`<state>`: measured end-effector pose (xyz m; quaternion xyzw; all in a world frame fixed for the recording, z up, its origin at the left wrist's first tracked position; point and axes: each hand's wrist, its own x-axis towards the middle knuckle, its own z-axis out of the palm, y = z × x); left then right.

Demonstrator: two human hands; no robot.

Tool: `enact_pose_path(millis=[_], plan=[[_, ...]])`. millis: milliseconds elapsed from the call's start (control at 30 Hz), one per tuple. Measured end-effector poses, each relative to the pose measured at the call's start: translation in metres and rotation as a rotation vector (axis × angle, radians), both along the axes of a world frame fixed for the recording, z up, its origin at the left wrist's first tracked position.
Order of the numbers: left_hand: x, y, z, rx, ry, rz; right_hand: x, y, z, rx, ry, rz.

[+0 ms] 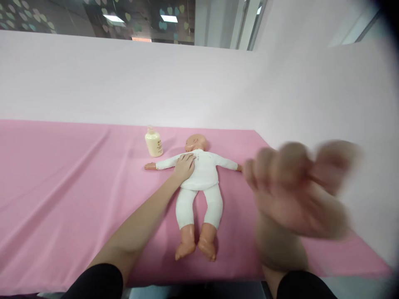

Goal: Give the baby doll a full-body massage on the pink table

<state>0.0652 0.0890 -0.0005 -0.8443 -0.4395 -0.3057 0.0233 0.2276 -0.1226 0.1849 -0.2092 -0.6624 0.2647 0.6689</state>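
A baby doll point(202, 172) in a white long-sleeved top and white trousers lies on its back, arms spread, bare feet toward me. Its head is turned to the left. My left hand point(185, 166) rests flat on the left side of the doll's chest, near the shoulder, fingers stretched out. My right hand point(293, 191) is raised in the air to the right of the doll, close to the camera. Motion smears it; the fingers look curled, palm partly up, and nothing can be made out in it.
A pale yellow pump bottle point(153, 143) stands left of the doll's head. Pink cloth point(77, 187) with creases covers the table. White walls point(124, 83) rise behind and to the right, with a window point(140, 20) above the back one.
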Motion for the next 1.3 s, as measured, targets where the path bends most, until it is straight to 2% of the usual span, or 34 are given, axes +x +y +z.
enact_pose_path(millis=[33, 100, 167, 233, 300, 367, 467, 667, 800, 967, 1100, 1300], plan=[[-0.001, 0.0, 0.0, 0.014, -0.023, -0.019, -0.007, 0.023, -0.001, 0.036, 0.016, -0.017], [-0.003, 0.001, -0.001, 0.037, -0.064, -0.059, -0.018, 0.069, -0.018, 0.064, 0.002, -0.11], [-0.004, 0.003, -0.002, 0.048, -0.101, -0.087, -0.025, 0.112, -0.053, -0.002, -0.101, -0.27], [-0.005, 0.005, -0.004, 0.034, -0.129, -0.1, -0.028, 0.148, -0.096, -0.124, -0.277, -0.444], [-0.005, 0.007, -0.007, -0.003, -0.145, -0.085, -0.025, 0.174, -0.138, -0.213, -0.488, -0.539], [-0.006, 0.01, -0.009, -0.046, -0.142, -0.055, -0.017, 0.192, -0.172, -0.297, -0.67, -0.609], [-0.006, 0.012, -0.013, -0.091, -0.133, -0.016, 0.003, 0.209, -0.201, -0.407, -0.817, -0.667], [-0.006, 0.014, -0.019, -0.171, -0.165, 0.115, 0.027, 0.226, -0.214, -0.462, -0.848, -0.658], [-0.005, 0.013, -0.021, -0.197, -0.154, 0.221, 0.025, 0.225, -0.216, -0.472, -0.9, -0.742], [-0.01, 0.011, -0.026, -0.223, -0.127, 0.348, 0.025, 0.215, -0.216, -0.566, -0.979, -0.848], [-0.026, 0.003, -0.029, -0.201, -0.051, 0.441, 0.037, 0.202, -0.218, -0.605, -0.985, -0.909], [-0.065, -0.013, -0.025, -0.143, 0.048, 0.531, 0.063, 0.189, -0.228, -0.595, -0.985, -1.045]])
